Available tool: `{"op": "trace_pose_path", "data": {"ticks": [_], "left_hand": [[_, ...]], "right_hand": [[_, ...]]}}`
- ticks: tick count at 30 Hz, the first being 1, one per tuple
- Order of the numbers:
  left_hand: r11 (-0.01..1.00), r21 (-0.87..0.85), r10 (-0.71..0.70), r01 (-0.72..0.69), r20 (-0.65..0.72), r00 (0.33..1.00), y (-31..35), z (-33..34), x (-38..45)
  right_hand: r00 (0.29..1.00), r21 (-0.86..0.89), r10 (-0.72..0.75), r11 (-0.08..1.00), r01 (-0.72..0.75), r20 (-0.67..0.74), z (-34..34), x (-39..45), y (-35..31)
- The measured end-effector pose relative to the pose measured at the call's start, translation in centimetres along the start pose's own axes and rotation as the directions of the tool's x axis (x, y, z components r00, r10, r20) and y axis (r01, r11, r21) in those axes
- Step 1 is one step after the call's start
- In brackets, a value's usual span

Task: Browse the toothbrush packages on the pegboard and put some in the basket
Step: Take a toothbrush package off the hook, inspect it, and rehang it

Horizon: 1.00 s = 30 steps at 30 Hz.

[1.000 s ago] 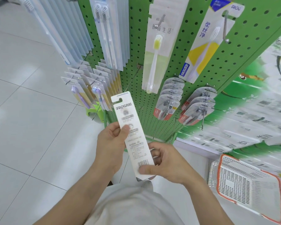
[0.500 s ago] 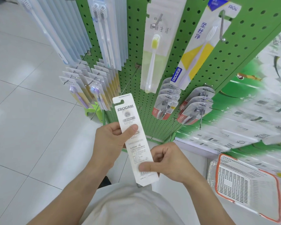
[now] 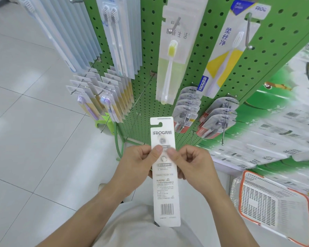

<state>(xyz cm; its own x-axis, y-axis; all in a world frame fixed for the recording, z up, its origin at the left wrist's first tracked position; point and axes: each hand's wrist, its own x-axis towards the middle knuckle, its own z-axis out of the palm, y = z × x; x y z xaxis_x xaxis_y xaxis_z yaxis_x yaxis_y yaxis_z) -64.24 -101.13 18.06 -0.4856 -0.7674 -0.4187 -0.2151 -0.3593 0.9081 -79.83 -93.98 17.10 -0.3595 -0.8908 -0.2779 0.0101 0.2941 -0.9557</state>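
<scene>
A white FROG toothbrush package [image 3: 164, 168] is pinched upright between both thumbs on its printed back and fingers curled behind it, left hand [image 3: 137, 164] and right hand [image 3: 194, 165] at either edge, apparently so the label can be read. Above the thumbs is its hang hole; below, small print and 1 barcode. Beyond the fingertips stands the green pegboard [image 3: 212, 56]; the white basket [image 3: 275, 209] sits near the right wrist.

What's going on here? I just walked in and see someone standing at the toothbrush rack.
A person is holding one white toothbrush package upright in front of a green pegboard, printed back facing them. The left hand and right hand both pinch it near the middle. The basket sits low to the right, and no package shows in it.
</scene>
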Motion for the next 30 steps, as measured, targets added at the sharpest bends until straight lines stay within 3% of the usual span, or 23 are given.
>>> {"op": "trace_pose_path", "data": {"ticks": [6,16,23,30], "left_hand": [[0.999,0.033,-0.012,0.012,-0.007,1.0,0.7,1.2,0.1],[0.999,0.044,0.021,-0.021,0.011,1.0,0.7,1.9,0.2],[0.992,0.112,0.066,-0.066,0.0,0.998,1.1,2.3,-0.2],[0.981,0.19,0.032,-0.032,0.004,0.999,0.8,3.2,-0.4]], "right_hand": [[0.989,0.079,-0.081,0.993,0.091,-0.124,0.1,1.2,-1.0],[0.995,0.216,-0.084,0.972,0.092,-0.046,0.1,0.6,-0.6],[0.99,0.216,-0.121,0.967,0.132,-0.067,-0.3,-0.2,-0.3],[0.981,0.052,-0.156,0.985,0.162,-0.115,-1.2,-1.1,0.7]]}}
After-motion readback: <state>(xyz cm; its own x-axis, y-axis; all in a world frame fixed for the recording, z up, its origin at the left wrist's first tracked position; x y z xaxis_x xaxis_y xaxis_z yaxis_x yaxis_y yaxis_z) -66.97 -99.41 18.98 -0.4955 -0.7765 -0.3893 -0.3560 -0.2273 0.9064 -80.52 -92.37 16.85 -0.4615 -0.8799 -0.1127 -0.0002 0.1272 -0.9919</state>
